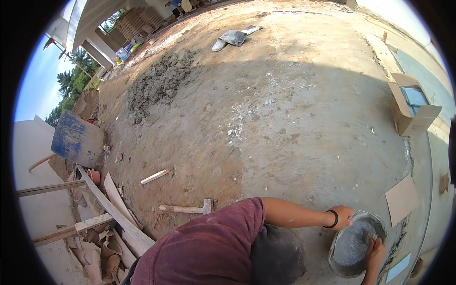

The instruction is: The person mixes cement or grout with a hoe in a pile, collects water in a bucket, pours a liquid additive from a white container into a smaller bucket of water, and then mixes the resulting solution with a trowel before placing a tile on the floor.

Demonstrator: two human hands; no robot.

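Observation:
A mortar bucket (pixel 333 254), oval and smeared with cement, stands on the floor at the lower right with wet grey mix (pixel 354 244) inside. My left hand (pixel 340 217), with a black band at the wrist, is closed on its far left rim. Over the right side of the mix, my right hand (pixel 375 252) grips a small, flat, mortar-coated piece (pixel 369 237) whose kind I cannot make out. My maroon sleeve (pixel 204 242) and a dusty grey rounded shape (pixel 278 256) fill the lower middle.
Left of the bucket lies a hammer (pixel 183 209) with a wooden handle. A cardboard sheet (pixel 402 200) and an open carton (pixel 412 124) are to the right. Planks (pixel 116 206) and torn paper line the left; a mortar heap (pixel 159 85) lies farther off. Someone stands far back.

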